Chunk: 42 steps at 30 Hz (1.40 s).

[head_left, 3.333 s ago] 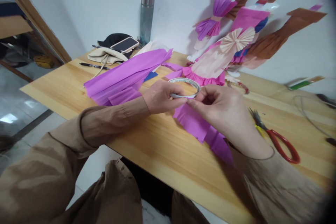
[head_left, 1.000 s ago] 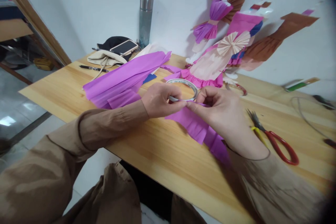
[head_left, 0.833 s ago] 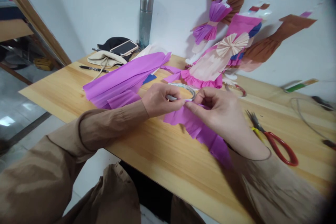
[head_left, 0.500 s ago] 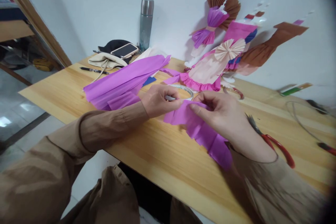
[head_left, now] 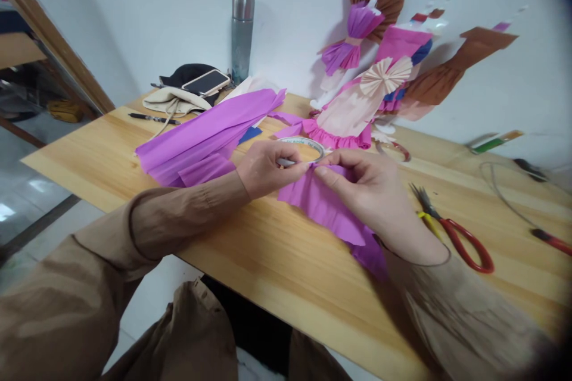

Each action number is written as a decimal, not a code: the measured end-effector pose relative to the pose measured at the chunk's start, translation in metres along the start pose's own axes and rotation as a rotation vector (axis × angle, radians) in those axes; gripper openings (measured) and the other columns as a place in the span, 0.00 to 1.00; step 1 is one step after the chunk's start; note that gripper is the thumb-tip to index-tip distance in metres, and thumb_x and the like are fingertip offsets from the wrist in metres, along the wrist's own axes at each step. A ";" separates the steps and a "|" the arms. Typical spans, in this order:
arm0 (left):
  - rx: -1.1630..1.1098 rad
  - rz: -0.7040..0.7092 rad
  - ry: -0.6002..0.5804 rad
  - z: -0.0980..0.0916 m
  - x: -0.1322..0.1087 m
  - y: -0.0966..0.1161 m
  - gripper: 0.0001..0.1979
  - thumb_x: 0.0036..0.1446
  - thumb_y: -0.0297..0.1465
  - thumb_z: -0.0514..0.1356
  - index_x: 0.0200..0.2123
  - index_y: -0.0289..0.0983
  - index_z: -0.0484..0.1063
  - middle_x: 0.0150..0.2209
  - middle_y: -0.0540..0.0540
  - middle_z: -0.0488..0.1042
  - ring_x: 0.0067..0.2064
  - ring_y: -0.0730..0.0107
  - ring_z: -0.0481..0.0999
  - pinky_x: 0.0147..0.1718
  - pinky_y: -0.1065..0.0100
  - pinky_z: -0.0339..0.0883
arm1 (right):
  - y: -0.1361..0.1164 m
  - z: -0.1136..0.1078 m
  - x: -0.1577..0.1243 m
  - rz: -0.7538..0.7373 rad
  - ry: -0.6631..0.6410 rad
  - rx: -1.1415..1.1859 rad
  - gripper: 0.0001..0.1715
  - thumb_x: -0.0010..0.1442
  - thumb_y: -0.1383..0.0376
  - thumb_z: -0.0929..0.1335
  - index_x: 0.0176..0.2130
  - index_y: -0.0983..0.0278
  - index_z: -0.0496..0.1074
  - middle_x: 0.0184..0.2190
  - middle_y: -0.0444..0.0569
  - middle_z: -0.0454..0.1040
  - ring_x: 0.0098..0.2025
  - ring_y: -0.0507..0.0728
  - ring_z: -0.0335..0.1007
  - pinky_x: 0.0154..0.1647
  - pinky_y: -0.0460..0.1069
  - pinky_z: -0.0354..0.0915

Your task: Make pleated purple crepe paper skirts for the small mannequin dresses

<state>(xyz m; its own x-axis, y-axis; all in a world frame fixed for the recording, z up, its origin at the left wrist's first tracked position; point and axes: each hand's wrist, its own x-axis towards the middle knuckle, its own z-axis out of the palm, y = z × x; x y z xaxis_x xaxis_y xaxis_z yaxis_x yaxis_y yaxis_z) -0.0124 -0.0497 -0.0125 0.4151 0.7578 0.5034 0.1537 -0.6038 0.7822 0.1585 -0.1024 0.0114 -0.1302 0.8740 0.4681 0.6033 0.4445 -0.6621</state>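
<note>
Red-handled scissors [head_left: 447,225] at right on the wooden table [head_left: 250,268], wider purple sheet [head_left: 201,137] at left, flask [head_left: 242,41] standing beyond, left hand [head_left: 270,169] clamped on the tape roll [head_left: 305,142], right hand [head_left: 366,181] pinching the top edge of the purple strip [head_left: 328,205], strip hanging below the fingers.

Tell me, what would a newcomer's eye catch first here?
Probably the bright paper dresses against the wall, back right. Next, at centre, the purple strip pinched in the right hand, beside the tape roll in the left hand. Then the scissors, to the right on the table.
</note>
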 end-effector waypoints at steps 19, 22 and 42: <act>-0.071 0.052 -0.049 0.001 -0.002 0.001 0.10 0.52 0.29 0.61 0.21 0.34 0.70 0.21 0.52 0.69 0.24 0.80 0.62 0.23 0.75 0.57 | 0.005 -0.001 0.003 0.142 0.016 0.101 0.15 0.49 0.64 0.74 0.21 0.61 0.64 0.18 0.41 0.67 0.21 0.50 0.60 0.21 0.47 0.55; -0.105 0.024 -0.128 0.000 -0.003 0.000 0.09 0.51 0.31 0.63 0.23 0.34 0.70 0.20 0.53 0.67 0.24 0.80 0.61 0.22 0.75 0.55 | 0.004 -0.002 0.004 0.175 0.032 0.091 0.16 0.48 0.65 0.74 0.20 0.60 0.63 0.17 0.41 0.66 0.20 0.51 0.60 0.21 0.48 0.55; 0.058 0.005 0.029 0.007 -0.004 -0.003 0.14 0.46 0.32 0.67 0.19 0.36 0.64 0.17 0.57 0.60 0.22 0.80 0.59 0.22 0.73 0.53 | 0.002 -0.004 0.000 0.055 -0.052 0.011 0.10 0.52 0.65 0.71 0.24 0.59 0.66 0.20 0.43 0.69 0.21 0.52 0.60 0.21 0.50 0.56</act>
<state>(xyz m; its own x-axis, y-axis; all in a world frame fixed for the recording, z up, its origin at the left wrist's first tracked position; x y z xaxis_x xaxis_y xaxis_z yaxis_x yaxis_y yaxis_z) -0.0083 -0.0529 -0.0194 0.3901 0.7612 0.5181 0.2042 -0.6202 0.7574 0.1627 -0.1016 0.0121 -0.1382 0.9062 0.3996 0.6018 0.3973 -0.6929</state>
